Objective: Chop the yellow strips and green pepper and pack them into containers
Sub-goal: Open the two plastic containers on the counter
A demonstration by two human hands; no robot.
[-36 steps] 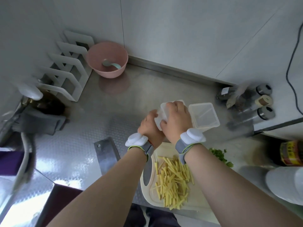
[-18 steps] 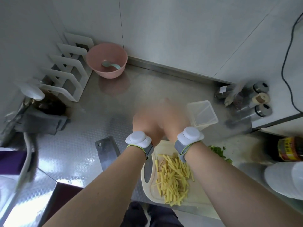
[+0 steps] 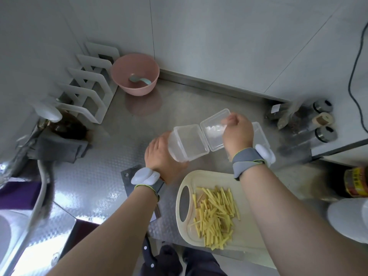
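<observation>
A pile of yellow strips (image 3: 216, 215) lies on the cream cutting board (image 3: 245, 234) at the front of the steel counter. Above the board, my left hand (image 3: 161, 157) grips a clear plastic container (image 3: 188, 143) from below, tilted with its mouth toward me. My right hand (image 3: 237, 132) pinches the container's hinged clear lid (image 3: 214, 129), swung open to the right. A second clear container (image 3: 260, 134) stands behind my right hand, mostly hidden. My right arm covers the spot where the green pepper lay.
A cleaver (image 3: 129, 176) lies left of the board, under my left wrist. A pink bowl with a spoon (image 3: 135, 73) and a white rack (image 3: 87, 86) stand at the back left. Spice jars (image 3: 318, 124) and a sauce bottle (image 3: 356, 182) stand at the right.
Both hands held the closed container together over the board. Now the lid is swung open to the right in my right hand, and my left hand holds the container body.
</observation>
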